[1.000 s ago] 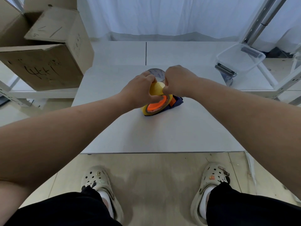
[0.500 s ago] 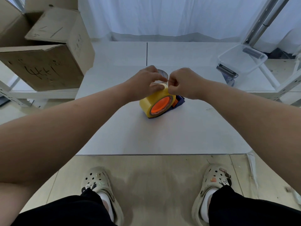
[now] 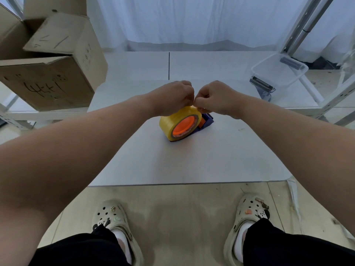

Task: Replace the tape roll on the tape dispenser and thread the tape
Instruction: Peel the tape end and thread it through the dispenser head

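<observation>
A yellow tape roll (image 3: pixel 172 121) sits on the orange hub (image 3: pixel 182 126) of a blue tape dispenser (image 3: pixel 207 120), which lies on its side on the white table (image 3: pixel 192 160). Both hands hover right above the roll's far top edge. My left hand (image 3: pixel 172 98) and my right hand (image 3: pixel 213 97) have their fingers curled and their fingertips pinched together on the tape at the roll's top. Whether a loose end is lifted is hidden by the fingers.
Cardboard boxes (image 3: pixel 50 60) are stacked at the far left on a shelf. A clear plastic bin (image 3: pixel 278 72) with a dark roller part stands at the far right. Metal shelf posts (image 3: pixel 299 25) rise at the right. My two feet stand below the table's near edge.
The roll has been pushed fully onto the dispenser hub and now lies flat. Both hands rose from gripping the roll to pinching at its top edge. The grey roll behind is now hidden.
</observation>
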A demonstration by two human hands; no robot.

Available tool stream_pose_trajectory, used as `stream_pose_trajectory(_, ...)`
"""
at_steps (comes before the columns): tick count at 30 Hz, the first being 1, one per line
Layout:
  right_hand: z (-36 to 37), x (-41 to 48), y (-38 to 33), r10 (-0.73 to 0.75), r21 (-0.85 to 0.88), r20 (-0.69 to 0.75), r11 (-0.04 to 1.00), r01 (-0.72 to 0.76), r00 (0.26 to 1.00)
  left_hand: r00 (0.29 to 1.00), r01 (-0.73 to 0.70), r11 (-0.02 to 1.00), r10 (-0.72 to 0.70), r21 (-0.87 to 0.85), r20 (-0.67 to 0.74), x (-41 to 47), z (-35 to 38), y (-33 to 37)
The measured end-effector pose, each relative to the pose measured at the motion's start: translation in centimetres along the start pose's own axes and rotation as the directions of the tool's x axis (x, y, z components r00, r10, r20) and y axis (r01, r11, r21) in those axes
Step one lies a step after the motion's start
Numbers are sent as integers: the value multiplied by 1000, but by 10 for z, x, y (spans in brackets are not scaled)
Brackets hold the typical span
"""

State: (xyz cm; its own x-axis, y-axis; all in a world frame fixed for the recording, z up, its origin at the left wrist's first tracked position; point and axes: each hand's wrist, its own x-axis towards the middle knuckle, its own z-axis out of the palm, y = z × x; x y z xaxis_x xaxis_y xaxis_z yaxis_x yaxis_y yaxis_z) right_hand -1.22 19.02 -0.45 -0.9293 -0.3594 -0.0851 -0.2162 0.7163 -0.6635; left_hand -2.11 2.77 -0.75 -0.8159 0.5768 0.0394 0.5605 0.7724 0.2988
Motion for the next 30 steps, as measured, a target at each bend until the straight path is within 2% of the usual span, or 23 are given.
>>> stream_pose_trajectory(14,2,4,-10,-17,-36,-33,999,15,999,997,10,998,-5,56,-76,-9,8,-1)
stream_pose_trajectory(16,2,3,-11,-19,-66,-40,998,16,999,996,22,1000,-20,13,-91,-11,7,-1)
stream_pose_trajectory(20,3,1,-10,-5,-96,-43,995,1,999,988,50,982,-76,-184,-136,-19,-1,-1)
stream_pose_trajectory(22,4,1,-9,-15,-97,-63,995,9,998,992,62,976,-82,-209,-91,-24,1,-2)
stream_pose_trajectory(25,6,3,-13,-20,-109,-76,994,12,997,989,146,981,-142,-125,47,-29,11,-1)
stream_pose_trajectory(30,10,12,-21,46,-185,-87,981,-61,995,960,261,912,-279,-318,-12,-33,16,1)
